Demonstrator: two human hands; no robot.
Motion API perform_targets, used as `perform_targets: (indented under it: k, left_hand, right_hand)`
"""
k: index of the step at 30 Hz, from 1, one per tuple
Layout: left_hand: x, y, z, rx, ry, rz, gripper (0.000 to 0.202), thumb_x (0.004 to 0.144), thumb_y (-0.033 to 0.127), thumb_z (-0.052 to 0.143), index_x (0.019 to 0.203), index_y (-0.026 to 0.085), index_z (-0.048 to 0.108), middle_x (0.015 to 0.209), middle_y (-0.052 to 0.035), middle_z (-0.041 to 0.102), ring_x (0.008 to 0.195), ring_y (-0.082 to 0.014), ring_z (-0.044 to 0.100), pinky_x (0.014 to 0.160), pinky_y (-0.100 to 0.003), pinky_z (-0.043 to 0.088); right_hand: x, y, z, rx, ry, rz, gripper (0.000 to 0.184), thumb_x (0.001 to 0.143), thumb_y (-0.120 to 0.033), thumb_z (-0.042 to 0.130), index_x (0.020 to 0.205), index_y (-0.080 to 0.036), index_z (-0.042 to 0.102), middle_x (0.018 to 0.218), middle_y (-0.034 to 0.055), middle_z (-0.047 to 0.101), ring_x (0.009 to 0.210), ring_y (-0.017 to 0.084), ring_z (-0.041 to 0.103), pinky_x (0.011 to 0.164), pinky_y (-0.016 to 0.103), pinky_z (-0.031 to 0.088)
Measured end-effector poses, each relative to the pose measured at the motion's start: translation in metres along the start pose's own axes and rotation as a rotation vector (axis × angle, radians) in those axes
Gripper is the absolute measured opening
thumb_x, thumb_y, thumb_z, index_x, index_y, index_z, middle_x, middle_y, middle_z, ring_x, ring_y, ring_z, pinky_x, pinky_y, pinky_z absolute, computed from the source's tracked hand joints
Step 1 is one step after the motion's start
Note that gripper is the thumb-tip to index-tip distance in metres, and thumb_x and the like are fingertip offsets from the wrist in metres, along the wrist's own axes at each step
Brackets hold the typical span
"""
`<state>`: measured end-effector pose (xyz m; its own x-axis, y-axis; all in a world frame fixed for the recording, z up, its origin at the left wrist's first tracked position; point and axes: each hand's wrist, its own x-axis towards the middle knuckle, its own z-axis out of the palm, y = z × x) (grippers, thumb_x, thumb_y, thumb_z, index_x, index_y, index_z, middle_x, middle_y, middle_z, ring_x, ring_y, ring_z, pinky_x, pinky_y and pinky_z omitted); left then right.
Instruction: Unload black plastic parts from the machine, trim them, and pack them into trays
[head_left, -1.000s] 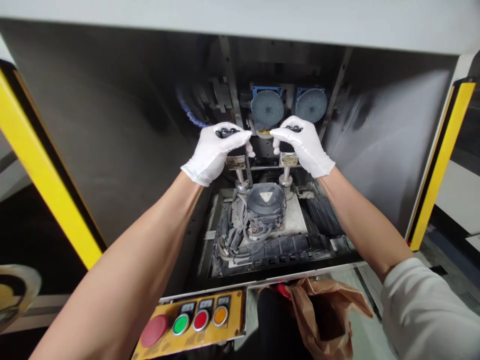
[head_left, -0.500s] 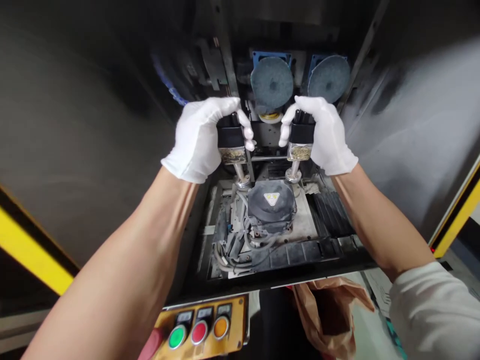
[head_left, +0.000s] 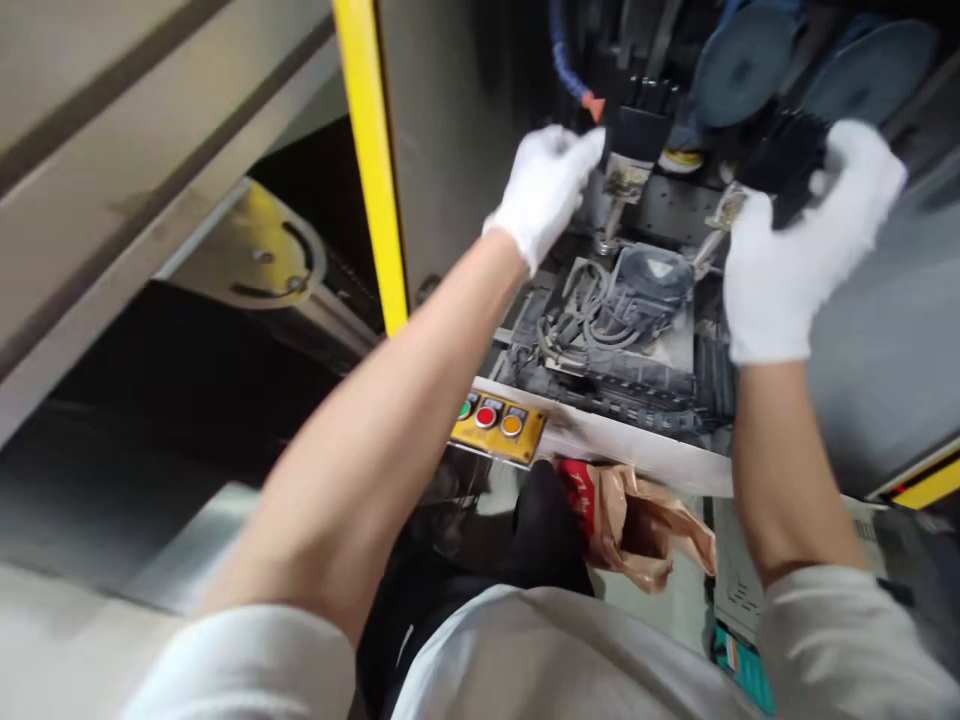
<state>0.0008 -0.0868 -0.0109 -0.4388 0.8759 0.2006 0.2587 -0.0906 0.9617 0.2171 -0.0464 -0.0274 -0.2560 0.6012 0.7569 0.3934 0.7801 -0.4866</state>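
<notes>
My left hand (head_left: 544,188) in a white glove is blurred and reaches towards a black ribbed block (head_left: 641,130), which stands on a metal post with a gold-flecked plate (head_left: 626,178). That hand holds nothing I can see. My right hand (head_left: 806,240), also gloved, grips a tilted black ribbed block (head_left: 784,165), clear of a second gold-flecked plate (head_left: 726,208). Two round grey pads (head_left: 742,65) sit behind them at the top of the bay.
Below the hands lie a dark motor housing (head_left: 652,280), bundled cables (head_left: 585,335) and a cable chain (head_left: 622,392). A yellow button panel (head_left: 495,427) sits on the front edge, with a yellow-edged door frame (head_left: 367,150) left and a brown paper bag (head_left: 637,525) below.
My view has swung and tilted, moving the machine to the upper right. My left hand has let go of its block and moved left. My right hand has lifted its block off the post.
</notes>
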Motion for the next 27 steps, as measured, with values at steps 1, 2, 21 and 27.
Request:
perform_targets:
  k: [1, 2, 21, 27]
  left_hand:
    - [-0.036, -0.014, -0.013, -0.008, 0.069, -0.002, 0.03, 0.103, 0.034, 0.051, 0.109, 0.009, 0.066, 0.105, -0.0094, 0.078, 0.091, -0.0162, 0.076, 0.072, -0.026, 0.052]
    - [-0.08, -0.03, -0.026, -0.016, 0.145, 0.026, 0.027, 0.102, 0.034, 0.054, 0.107, 0.011, 0.068, 0.108, -0.0084, 0.077, 0.094, -0.0152, 0.075, 0.076, -0.025, 0.054]
    - [-0.659, -0.08, -0.172, 0.652, 1.347, -0.615, 0.05, 0.09, 0.054, 0.067, 0.121, 0.014, 0.073, 0.119, -0.0148, 0.075, 0.111, -0.0303, 0.07, 0.106, -0.042, 0.053]
    - [-0.713, -0.069, -0.357, 1.054, 1.286, -0.749, 0.09, 0.078, 0.032, 0.08, 0.154, 0.004, 0.042, 0.166, -0.0299, 0.03, 0.156, -0.047, 0.023, 0.126, -0.061, 0.022]
  right_hand:
    - [-0.034, -0.023, 0.005, -0.16, 0.196, -0.056, 0.032, 0.1, -0.017, 0.051, 0.129, -0.009, 0.06, 0.127, 0.0166, 0.062, 0.124, 0.028, 0.058, 0.105, 0.043, 0.043]
    - [-0.07, -0.048, 0.015, -0.194, 0.174, -0.096, 0.021, 0.1, -0.016, 0.052, 0.113, -0.014, 0.068, 0.113, 0.0122, 0.069, 0.11, 0.025, 0.064, 0.099, 0.041, 0.047]
    - [-0.27, -0.117, 0.137, -0.089, -0.527, -0.32, 0.02, 0.086, -0.032, 0.059, 0.091, -0.014, 0.067, 0.112, 0.0207, 0.069, 0.109, 0.036, 0.062, 0.097, 0.051, 0.045]
    - [-0.424, -0.165, 0.149, 0.409, -0.924, 0.274, 0.073, 0.074, -0.055, 0.075, 0.133, -0.014, 0.059, 0.131, 0.0191, 0.066, 0.118, 0.032, 0.063, 0.108, 0.049, 0.049]
